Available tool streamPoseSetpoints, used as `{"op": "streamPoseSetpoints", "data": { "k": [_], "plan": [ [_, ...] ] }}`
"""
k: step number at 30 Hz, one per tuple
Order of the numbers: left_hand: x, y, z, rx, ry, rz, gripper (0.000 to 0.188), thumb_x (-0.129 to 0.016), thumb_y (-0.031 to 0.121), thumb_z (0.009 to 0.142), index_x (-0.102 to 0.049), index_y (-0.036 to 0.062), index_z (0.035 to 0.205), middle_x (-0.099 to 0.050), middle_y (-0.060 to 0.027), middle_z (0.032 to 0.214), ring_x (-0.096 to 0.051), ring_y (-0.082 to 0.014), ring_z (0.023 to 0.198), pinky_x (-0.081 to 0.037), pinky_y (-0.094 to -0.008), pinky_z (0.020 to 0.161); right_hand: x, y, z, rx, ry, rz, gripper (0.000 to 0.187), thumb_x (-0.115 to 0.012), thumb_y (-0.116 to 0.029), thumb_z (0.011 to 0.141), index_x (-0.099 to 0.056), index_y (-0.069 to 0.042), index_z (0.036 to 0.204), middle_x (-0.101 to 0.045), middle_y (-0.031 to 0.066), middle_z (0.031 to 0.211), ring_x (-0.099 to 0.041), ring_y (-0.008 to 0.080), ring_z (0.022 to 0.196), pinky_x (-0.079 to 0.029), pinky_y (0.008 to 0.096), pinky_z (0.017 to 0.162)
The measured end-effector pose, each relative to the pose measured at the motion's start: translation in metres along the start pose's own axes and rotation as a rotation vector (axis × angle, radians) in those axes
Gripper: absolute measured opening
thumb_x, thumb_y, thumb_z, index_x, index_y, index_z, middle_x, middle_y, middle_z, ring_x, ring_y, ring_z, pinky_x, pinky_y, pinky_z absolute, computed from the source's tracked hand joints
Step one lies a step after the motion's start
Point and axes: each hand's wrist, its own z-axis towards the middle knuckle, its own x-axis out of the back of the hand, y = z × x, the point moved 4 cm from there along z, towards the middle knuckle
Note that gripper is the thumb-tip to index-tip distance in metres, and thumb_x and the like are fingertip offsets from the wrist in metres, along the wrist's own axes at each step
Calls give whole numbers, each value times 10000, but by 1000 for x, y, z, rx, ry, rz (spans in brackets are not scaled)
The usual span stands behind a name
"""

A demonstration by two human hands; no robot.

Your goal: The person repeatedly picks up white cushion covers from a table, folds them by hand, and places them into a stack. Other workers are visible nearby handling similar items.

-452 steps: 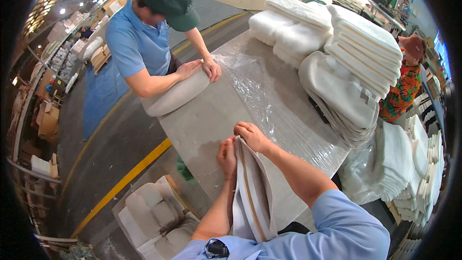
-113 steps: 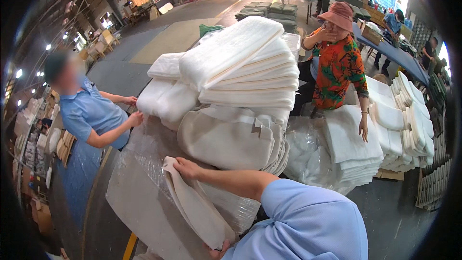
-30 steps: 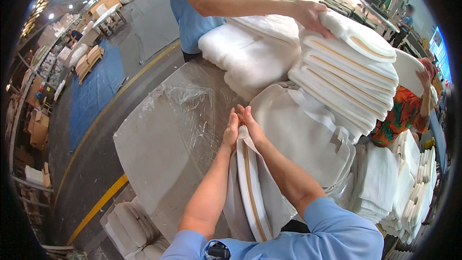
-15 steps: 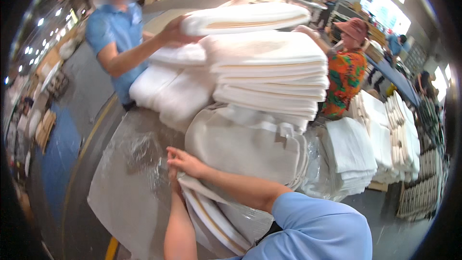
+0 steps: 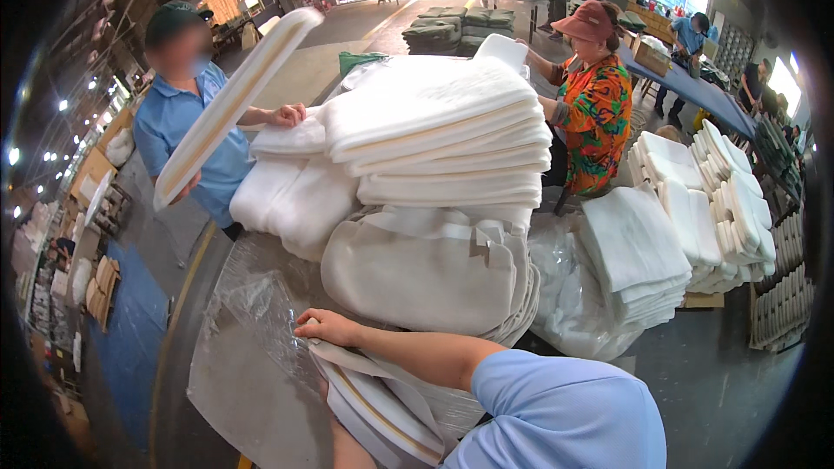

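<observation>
My right hand [image 5: 328,328] grips the top edge of a grey fabric cover [image 5: 347,358], its fingers curled over the corner. Inside the cover, partly showing, is a white foam pad [image 5: 382,406] with a tan stripe along its edge, tilted up against my body. My left forearm [image 5: 347,447] rises from the lower edge along the pad's left side; that hand's fingers are hidden behind the pad and cover. Just beyond lies a pile of flat grey covers [image 5: 417,274] with rounded ends.
A tall stack of white pads [image 5: 434,122] stands behind the covers. At left, a co-worker in blue [image 5: 195,95] holds a long white pad [image 5: 239,108]; another in a patterned shirt [image 5: 599,113] stands right. Plastic film [image 5: 252,304] lies on the table; more white pads [image 5: 638,243] are piled right.
The co-worker's white pad has come off the stack and been swung left, now tilted upright. My right fingers, outstretched before, are now curled over the cover's edge. My left hand has dropped lower behind it.
</observation>
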Motion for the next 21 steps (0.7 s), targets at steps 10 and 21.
{"op": "streamPoseSetpoints", "data": {
  "k": [10, 21],
  "plan": [
    [-25, 27, 42, -195, 289, 1173, 866, -795, 361, 903, -401, -35, 1564, -590, -246, 1451, -584, -310, 1349, -467, -408, 1102, -9, 29, 19, 74, -56, 466, 761, -253, -655, 1110, -614, -42, 1380, -645, 52, 1239, -586, 168, 1141, -482, 351, 1017],
    [-28, 36, 29, -84, 564, 1439, 645, -654, 336, 1013, -467, 17, 1542, -628, -268, 1414, -608, -372, 1324, -457, -436, 1114, -16, 54, 16, -253, 85, 489, 680, -416, -608, 1095, -734, -11, 1162, -720, 118, 1126, -663, 206, 973, -521, 384, 917]
  ]
}}
